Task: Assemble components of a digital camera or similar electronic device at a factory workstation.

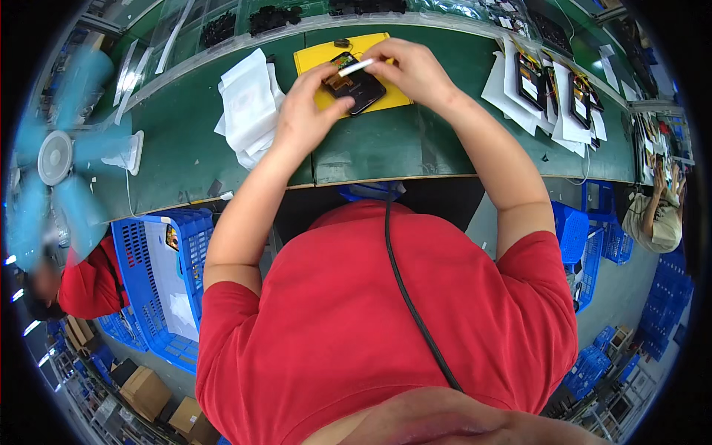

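Note:
A black flat device (365,93) with a copper-coloured ribbon and some circuitry showing at its upper left lies on a yellow mat (311,58). My left hand (305,104) curls around the device's left side, its thumb along the lower edge and its fingertips near the ribbon. Pinched in my right hand (409,70) is a thin white stick (357,67), which slants down left over the top of the device. Whether its tip touches the circuitry I cannot tell. A small dark part (341,43) with a thin wire sits at the mat's far edge.
White paper sheets (248,104) are piled on the green table (178,159) at left. At right, more sheets carry several black framed devices (530,81). A blue fan (55,157) stands far left. Blue crates (159,289) flank me below, and other people work at both sides.

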`<state>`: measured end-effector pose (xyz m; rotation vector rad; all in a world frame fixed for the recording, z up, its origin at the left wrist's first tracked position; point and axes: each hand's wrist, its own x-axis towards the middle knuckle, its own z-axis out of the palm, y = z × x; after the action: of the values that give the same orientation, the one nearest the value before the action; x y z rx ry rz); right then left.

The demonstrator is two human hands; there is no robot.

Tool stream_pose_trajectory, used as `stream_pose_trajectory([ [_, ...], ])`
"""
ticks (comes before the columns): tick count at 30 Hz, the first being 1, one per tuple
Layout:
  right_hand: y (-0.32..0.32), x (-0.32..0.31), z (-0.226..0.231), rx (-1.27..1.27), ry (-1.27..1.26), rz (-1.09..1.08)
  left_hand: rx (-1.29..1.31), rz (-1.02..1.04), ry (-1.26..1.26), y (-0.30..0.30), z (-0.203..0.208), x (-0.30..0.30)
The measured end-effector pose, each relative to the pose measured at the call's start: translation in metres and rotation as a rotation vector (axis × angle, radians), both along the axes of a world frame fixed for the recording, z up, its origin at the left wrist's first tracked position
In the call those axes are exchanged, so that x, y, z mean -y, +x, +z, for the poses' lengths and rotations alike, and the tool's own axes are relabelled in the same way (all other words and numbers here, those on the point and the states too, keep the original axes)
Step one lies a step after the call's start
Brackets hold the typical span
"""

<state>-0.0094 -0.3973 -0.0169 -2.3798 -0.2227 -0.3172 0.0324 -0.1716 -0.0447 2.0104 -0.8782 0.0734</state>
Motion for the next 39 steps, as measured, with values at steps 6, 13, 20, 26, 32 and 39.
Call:
stream_pose_trajectory([
  [6, 0.048, -0.009, -0.019, -0.056, 0.357, -0.058, -0.444, 0.099, -0.253, 0.046, -0.022, 0.022],
  [13, 0.052, -0.005, -0.044, -0.130, 0.526, -0.108, -0.466, 0.162, -0.194, 0.048, -0.028, 0.025],
  [20, 0.054, -0.012, -0.051, -0.129, 0.635, -0.006, -0.357, 0.203, -0.202, 0.053, -0.041, 0.018],
  [26, 0.039, -0.007, -0.057, -0.162, 0.670, -0.015, -0.196, 0.274, -0.191, 0.044, -0.037, 0.030],
  [32, 0.033, -0.022, -0.048, -0.071, 0.540, -0.086, -0.174, 0.264, -0.190, 0.039, -0.034, 0.025],
  [39, 0.018, -0.039, -0.016, 0.188, -0.337, 0.036, -0.230, 0.165, -0.230, 0.043, -0.029, 0.022],
])
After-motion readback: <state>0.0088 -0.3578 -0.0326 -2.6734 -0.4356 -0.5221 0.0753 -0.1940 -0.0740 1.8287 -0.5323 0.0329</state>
